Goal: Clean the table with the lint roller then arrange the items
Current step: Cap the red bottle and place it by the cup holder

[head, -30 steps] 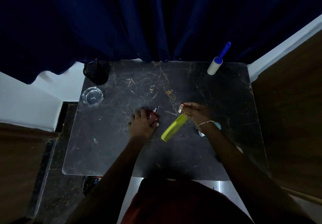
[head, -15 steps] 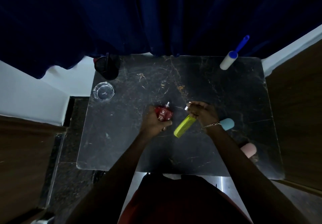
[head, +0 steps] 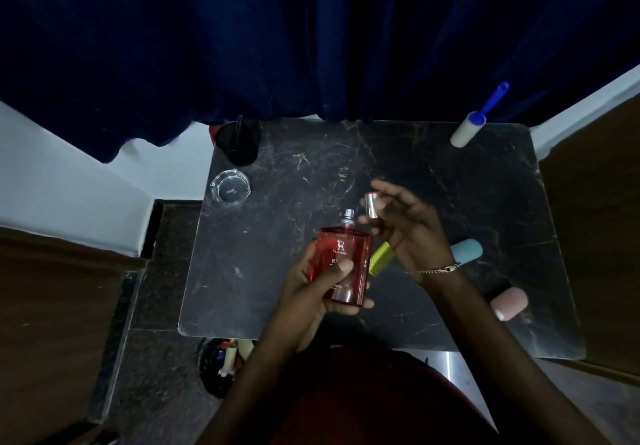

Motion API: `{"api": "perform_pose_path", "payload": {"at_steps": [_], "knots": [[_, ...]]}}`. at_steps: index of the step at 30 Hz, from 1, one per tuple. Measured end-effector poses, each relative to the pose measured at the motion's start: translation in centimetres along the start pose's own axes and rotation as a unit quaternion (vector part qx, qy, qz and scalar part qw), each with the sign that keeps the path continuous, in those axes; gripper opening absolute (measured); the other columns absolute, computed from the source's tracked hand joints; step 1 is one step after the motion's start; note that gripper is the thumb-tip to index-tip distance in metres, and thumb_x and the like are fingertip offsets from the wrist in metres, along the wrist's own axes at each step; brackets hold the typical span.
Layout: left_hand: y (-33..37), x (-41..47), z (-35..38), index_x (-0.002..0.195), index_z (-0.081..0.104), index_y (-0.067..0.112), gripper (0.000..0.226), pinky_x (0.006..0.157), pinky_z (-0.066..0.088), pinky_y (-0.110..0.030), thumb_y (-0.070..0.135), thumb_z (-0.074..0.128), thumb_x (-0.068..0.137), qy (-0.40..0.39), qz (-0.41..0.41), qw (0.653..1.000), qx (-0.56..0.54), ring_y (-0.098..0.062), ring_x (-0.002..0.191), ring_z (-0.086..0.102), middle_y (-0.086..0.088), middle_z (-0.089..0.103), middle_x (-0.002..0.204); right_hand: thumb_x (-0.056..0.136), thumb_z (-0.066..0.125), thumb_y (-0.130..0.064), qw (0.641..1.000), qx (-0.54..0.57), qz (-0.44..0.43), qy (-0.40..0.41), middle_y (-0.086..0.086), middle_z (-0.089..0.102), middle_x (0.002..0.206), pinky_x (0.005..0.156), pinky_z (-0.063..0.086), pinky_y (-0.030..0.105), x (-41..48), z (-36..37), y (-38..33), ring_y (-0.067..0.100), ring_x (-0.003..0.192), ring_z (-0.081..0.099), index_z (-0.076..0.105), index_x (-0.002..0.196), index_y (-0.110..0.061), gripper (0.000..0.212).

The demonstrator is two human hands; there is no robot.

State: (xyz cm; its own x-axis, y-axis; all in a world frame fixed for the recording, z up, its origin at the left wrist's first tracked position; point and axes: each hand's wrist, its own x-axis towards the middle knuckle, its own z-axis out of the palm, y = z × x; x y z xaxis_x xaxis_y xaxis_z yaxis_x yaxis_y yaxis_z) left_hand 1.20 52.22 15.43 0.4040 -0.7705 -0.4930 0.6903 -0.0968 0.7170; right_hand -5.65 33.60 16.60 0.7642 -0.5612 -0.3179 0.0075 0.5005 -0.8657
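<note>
Above the middle of the dark marble table [head: 284, 292], my left hand [head: 311, 292] holds a red perfume bottle [head: 343, 261] with its silver spray nozzle bare and pointing away from me. My right hand [head: 405, 226] pinches the bottle's silver cap [head: 371, 205] just right of the nozzle, a small gap apart. A yellow-green comb [head: 381, 258] lies on the table under my right hand, partly hidden. The lint roller [head: 469, 129], white with a blue handle, lies at the far right corner.
A black cup [head: 239, 145] and a clear glass ashtray [head: 229, 187] stand at the far left. A light blue case [head: 467, 250] and a pink case [head: 509, 302] lie on the right side. A dark blue curtain hangs behind. A bin sits on the floor, lower left.
My left hand has lifted the red bottle off the table toward me. My right hand has let go of the comb and raised the silver cap beside the nozzle.
</note>
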Motion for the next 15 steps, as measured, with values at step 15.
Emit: {"api": "perform_pose_path", "payload": {"at_steps": [15], "knots": [[3.7, -4.1, -1.6, 0.132, 0.062, 0.028, 0.063, 0.052, 0.061, -0.028, 0.074, 0.050, 0.091, -0.067, -0.001, 0.998, -0.008, -0.043, 0.086, 0.076, -0.026, 0.070, 0.120, 0.085, 0.067, -0.015, 0.982, -0.143, -0.049, -0.117, 0.017, 0.070, 0.100, 0.069, 0.050, 0.024, 0.2, 3.9, -3.2, 0.017, 0.087, 0.063, 0.065, 0.114, -0.004, 0.031]]}}
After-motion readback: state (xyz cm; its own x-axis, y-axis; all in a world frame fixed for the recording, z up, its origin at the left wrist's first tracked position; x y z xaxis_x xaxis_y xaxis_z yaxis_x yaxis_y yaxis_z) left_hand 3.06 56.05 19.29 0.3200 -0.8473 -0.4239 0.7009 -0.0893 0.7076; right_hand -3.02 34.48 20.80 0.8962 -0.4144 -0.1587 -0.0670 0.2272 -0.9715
